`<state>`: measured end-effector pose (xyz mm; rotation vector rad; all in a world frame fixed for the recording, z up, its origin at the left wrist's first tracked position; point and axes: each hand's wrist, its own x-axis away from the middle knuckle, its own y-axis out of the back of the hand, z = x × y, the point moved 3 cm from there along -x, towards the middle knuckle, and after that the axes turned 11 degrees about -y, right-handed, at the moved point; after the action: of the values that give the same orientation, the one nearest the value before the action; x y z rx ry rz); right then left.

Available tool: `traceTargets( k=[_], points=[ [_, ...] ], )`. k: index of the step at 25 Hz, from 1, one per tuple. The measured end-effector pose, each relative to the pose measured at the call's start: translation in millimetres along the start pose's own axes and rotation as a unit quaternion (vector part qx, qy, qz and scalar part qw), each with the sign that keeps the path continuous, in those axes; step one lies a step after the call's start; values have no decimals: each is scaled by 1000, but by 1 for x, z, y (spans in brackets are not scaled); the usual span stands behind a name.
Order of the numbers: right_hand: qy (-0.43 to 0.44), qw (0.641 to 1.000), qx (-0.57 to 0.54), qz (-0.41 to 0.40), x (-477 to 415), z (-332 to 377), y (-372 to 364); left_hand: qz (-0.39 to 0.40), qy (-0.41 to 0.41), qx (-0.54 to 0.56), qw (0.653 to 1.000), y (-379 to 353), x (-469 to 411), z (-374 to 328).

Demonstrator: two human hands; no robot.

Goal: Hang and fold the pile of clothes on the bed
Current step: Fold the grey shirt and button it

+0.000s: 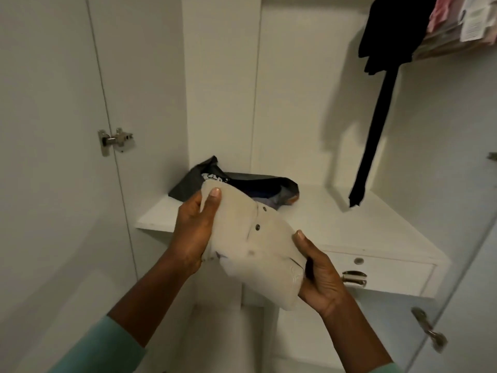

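Cream cloth slumps easily, so my left hand (192, 232) grips the far end of the folded buttoned garment (255, 238), thumb on top, and my right hand (321, 275) clasps its near end; I should lower both together, level, onto the wardrobe shelf (336, 227). The garment spans between my hands, before the black bag (258, 181).

The garment (250, 238) hides the fingers of the left hand (192, 232) and right hand (320, 275) (only the thumbs show) and the near side of the bag (242, 181), whose white print is unreadable. At upper right, hanging clothes (387, 30) run off the frame, and their labels (473, 25) are too blurred to read.
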<state>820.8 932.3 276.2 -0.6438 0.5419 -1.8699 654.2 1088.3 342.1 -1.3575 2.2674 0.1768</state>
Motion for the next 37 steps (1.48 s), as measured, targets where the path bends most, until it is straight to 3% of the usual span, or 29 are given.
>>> traceTargets(
  k=[3,7,12,14,16,17,19,21,23,25,27,28,31,34,36,37],
  points=[
    [-6,998,59,-1,-65,20,3,-58,19,-20,998,6,-56,38],
    [-9,995,81,-50,-147,70,20,-5,118,-88,989,-5,-136,102],
    [-48,993,60,-95,-231,109,62,42,141,-179,973,-30,-214,157],
    [-57,990,46,-124,-256,112,74,108,111,-318,935,-40,-232,171],
    [-60,987,42,-140,-280,116,84,193,-13,-454,870,-54,-251,176],
    [-54,988,49,-136,-290,120,86,230,-69,-457,856,-64,-262,176],
    [-45,990,76,-106,-307,126,82,328,-88,-400,851,-83,-285,177],
    [-45,992,94,-73,-321,132,74,411,-52,-341,844,-99,-308,187],
    [-43,988,140,-59,-341,141,74,440,-9,-303,845,-105,-331,204],
    [-22,965,236,-112,-365,158,79,449,25,-296,843,-105,-350,225],
    [33,893,389,-222,-385,183,86,466,46,-308,828,-104,-363,245],
    [73,831,481,-268,-394,197,92,485,64,-313,814,-105,-368,255],
    [146,579,734,-323,-417,223,102,544,85,-294,781,-115,-383,273],
    [172,396,840,-329,-433,229,96,545,94,-245,796,-133,-407,282],
    [151,340,847,-379,-436,234,93,549,99,-217,801,-147,-424,289],
    [112,351,836,-407,-435,238,97,541,103,-211,808,-154,-432,293]
  ],
)
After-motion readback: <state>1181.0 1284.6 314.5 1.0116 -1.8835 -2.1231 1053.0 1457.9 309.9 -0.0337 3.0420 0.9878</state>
